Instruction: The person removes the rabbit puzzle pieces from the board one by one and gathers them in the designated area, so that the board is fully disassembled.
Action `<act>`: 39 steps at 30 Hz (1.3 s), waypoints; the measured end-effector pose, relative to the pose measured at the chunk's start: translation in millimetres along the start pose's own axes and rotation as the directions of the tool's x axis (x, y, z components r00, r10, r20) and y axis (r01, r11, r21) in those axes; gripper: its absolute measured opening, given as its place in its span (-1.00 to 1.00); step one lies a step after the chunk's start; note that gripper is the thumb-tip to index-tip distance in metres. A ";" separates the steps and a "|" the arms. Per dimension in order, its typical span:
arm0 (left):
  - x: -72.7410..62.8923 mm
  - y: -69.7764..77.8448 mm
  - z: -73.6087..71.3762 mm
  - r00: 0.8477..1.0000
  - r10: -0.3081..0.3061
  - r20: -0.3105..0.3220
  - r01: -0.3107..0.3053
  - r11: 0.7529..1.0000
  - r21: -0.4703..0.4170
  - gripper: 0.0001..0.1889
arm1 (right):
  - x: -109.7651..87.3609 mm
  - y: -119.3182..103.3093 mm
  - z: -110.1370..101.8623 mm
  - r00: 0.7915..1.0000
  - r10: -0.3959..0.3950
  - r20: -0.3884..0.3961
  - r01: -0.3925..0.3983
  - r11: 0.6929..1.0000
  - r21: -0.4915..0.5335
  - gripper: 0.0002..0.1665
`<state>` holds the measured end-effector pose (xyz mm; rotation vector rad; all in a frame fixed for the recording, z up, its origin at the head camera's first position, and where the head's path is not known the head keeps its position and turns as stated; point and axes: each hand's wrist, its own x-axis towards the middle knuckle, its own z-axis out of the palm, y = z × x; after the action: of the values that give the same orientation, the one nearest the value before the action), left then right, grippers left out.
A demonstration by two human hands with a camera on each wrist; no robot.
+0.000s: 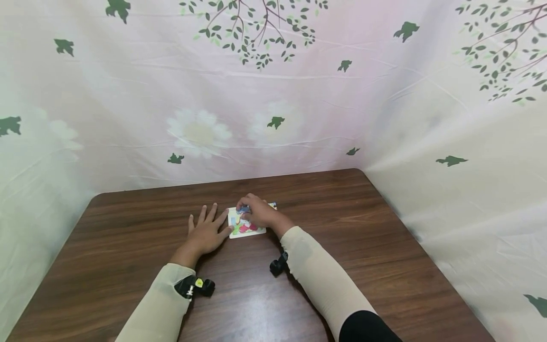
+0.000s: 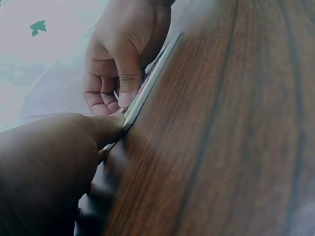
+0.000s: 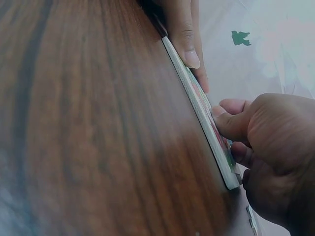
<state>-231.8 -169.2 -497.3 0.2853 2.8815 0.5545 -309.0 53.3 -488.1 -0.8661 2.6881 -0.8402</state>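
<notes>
picture board (image 1: pixel 248 230) flat on table (image 1: pixel 243 294); i judge it light, stiff, best lifted by its rim; my left hand (image 1: pixel 206 235) spread, thumb on it; my right hand (image 1: pixel 261 213) curled above (pinching anything? cannot tell)

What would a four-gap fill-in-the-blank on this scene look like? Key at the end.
In the head view, the left hand is at the ____ edge of the picture board.
The right hand covers ____ of the picture board than the other hand does.
The wood-grain table is coloured ____.
The bird shapes printed on the backdrop are ____.

Missing words: left; more; brown; green.
</notes>
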 end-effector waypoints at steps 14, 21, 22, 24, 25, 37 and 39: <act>1.8 -1.4 2.2 1.000 0.002 -0.005 -0.002 1.000 -0.006 -0.21 | -3.3 0.7 -2.1 0.995 -0.040 -0.087 0.047 0.995 0.083 -0.82; 1.7 -1.6 2.4 1.000 0.001 -0.007 -0.001 1.000 -0.010 -0.21 | -2.0 6.0 -0.9 0.994 -0.069 -0.079 0.072 0.997 0.034 -0.68; 1.4 -1.6 2.1 1.000 0.001 -0.007 -0.002 1.000 -0.012 -0.21 | -2.2 6.8 -1.2 0.995 -0.066 -0.077 0.069 0.997 0.038 -0.65; 1.1 -1.9 1.9 1.000 0.004 -0.007 -0.004 1.000 -0.015 -0.20 | -2.9 8.7 -2.0 0.995 -0.068 -0.076 0.072 0.996 0.051 -0.63; 1.0 -2.0 1.8 1.000 0.005 -0.009 -0.005 1.000 -0.016 -0.20 | -3.2 9.5 -2.7 0.994 -0.073 -0.076 0.077 0.995 0.058 -0.63; -1.2 -1.1 1.0 1.000 0.007 -0.011 -0.007 1.000 -0.024 -0.21 | -8.0 11.4 -7.1 0.995 -0.078 -0.056 0.081 0.996 0.047 -0.68; -1.3 -1.3 1.4 1.000 0.006 -0.014 -0.006 1.000 -0.022 -0.21 | -8.1 10.6 -7.4 0.995 -0.089 -0.048 0.090 0.995 0.029 -0.67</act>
<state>-230.4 -170.2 -498.8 0.2884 2.8867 0.5914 -310.1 68.5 -488.0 -0.9781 2.6856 -0.9310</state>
